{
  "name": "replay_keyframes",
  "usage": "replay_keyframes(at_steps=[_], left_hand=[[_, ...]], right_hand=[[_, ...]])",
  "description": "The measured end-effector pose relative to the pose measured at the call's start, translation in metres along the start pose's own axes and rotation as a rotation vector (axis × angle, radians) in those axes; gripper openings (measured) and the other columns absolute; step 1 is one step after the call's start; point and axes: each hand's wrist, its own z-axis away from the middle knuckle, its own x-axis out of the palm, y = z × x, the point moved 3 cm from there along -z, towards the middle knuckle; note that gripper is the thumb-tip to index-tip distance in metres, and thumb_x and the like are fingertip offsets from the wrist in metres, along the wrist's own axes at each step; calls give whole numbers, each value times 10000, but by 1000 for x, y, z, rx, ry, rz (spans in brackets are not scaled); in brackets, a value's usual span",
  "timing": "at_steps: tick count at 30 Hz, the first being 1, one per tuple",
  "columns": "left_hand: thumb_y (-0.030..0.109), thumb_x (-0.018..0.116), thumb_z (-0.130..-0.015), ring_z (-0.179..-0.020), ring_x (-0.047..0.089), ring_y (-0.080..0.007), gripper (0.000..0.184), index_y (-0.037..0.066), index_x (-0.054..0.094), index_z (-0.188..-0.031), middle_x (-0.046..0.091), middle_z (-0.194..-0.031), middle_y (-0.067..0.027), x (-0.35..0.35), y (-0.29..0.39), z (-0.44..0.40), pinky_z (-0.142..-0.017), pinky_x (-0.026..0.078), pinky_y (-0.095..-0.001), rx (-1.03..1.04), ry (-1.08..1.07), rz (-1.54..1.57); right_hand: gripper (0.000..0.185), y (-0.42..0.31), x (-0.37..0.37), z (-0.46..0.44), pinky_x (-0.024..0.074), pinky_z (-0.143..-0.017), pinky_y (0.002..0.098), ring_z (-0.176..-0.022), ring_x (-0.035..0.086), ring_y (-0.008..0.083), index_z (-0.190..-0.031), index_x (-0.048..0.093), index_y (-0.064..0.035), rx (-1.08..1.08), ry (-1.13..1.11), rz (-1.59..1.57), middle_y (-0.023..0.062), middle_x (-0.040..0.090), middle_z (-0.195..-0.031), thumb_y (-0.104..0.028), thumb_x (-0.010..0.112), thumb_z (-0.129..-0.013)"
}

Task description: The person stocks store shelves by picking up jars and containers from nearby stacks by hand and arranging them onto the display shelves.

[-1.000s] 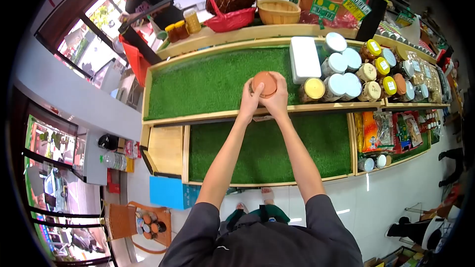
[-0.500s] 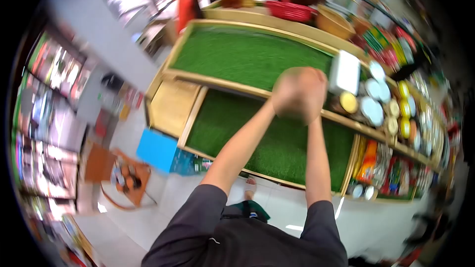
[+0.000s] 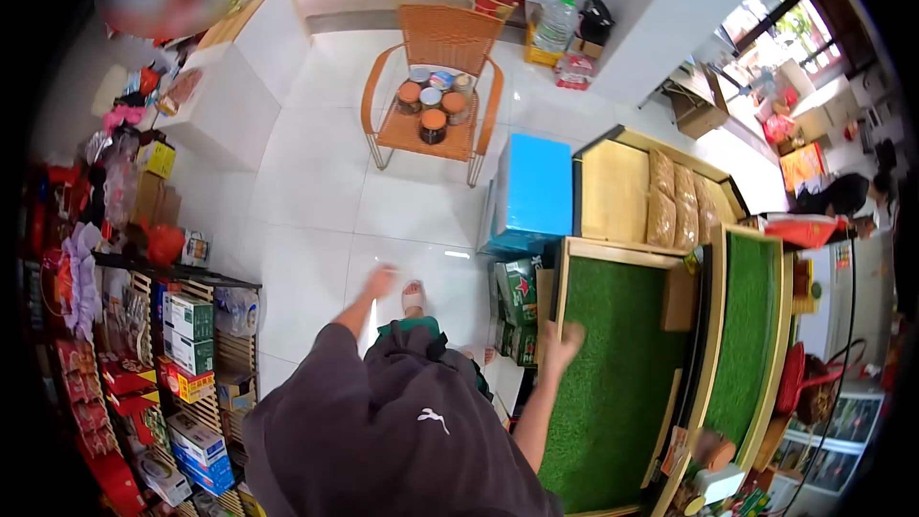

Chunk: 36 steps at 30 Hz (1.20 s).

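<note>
My left hand [image 3: 381, 280] hangs over the white tiled floor, out in front of my body and smeared by motion. No held object can be made out there. To the right, my right hand [image 3: 563, 343] is at the near wooden edge of a display shelf lined with green turf [image 3: 622, 373]. Its fingers are blurred, and whether it touches the edge is unclear. Ahead stands a woven orange chair [image 3: 450, 33]. Several jars [image 3: 433, 126], some with orange lids, are on its seat.
A blue box [image 3: 534, 191] stands beside the shelf, above green cartons [image 3: 517, 292]. Brown packets [image 3: 661, 201] lie in the wooden tray behind. On the left, a slatted rack [image 3: 196, 278] holds boxed goods. A white counter [image 3: 225, 86] and a pillar [image 3: 661, 10] stand farther off.
My view has swung left from the turf-lined shelf towards the chair. My hands, together above the shelf before, are now apart, the left one over the floor.
</note>
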Motion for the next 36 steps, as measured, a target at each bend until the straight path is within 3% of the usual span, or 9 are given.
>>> replay_keyframes(at_steps=[1,2,4,6,10,15,24,30,36], left_hand=[[217,490,-889,-946,622,-301,266,28,662,-964,649,-1031,-163,-66,-63,11,-845,486,-457,30,81,-754],[223,461,-898,-821,638,-327,292,6,654,-926,656,-928,-186,-126,-96,31,-735,510,-481,-212,278,-937],[321,471,-889,-681,639,-295,366,-10,625,-897,650,-802,-183,-226,-146,65,-526,496,-443,-842,802,-485],[367,484,-883,-755,652,-311,391,0,561,-996,662,-829,-169,-284,-198,74,-665,518,-473,-992,688,-59],[314,523,-919,-672,576,-127,256,94,592,-1031,634,-777,-65,-282,-111,78,-627,498,-276,-615,630,291],[263,518,-904,-861,653,-265,229,89,618,-1016,674,-895,-108,-161,-108,85,-780,507,-386,-440,482,58],[206,570,-842,-813,638,-227,286,64,612,-1086,659,-926,-85,-135,-110,155,-729,505,-393,-891,636,589],[351,566,-848,-731,591,-189,344,138,526,-1115,619,-924,-36,-209,-107,133,-610,455,-392,-1216,502,524],[331,581,-868,-745,612,-207,341,74,597,-1092,647,-944,-102,-236,-75,-10,-632,509,-390,-1127,55,186]], right_hand=[[676,20,51,-4,513,-804,310,-942,617,207,-1346,441,13,-33,-203,-62,154,571,-1204,-144,758,-770],[644,39,98,-9,521,-776,314,-947,639,219,-1330,462,-12,-234,-336,16,147,579,-1228,-147,759,-775],[571,23,171,9,495,-867,321,-1019,616,239,-1328,484,-24,-253,-689,143,174,574,-1242,-199,704,-832],[534,17,219,5,502,-832,315,-976,627,225,-1303,511,-29,-246,-817,264,165,610,-1174,-211,694,-836],[472,42,279,-25,511,-699,291,-825,646,178,-1241,563,-24,-236,-888,501,118,681,-977,-239,675,-836],[443,76,285,-78,515,-574,288,-674,641,164,-1165,590,1,-124,-800,597,115,672,-885,-245,690,-810],[360,56,298,-122,543,-595,328,-663,652,189,-1081,641,-31,142,-587,749,93,676,-926,-258,649,-802],[469,110,406,-198,530,-540,351,-582,647,227,-1006,652,21,-171,-524,897,139,659,-730,-339,711,-712],[738,64,554,-219,464,-914,437,-1081,577,399,-1143,585,63,-122,-543,829,273,611,-1125,-486,759,-681]])
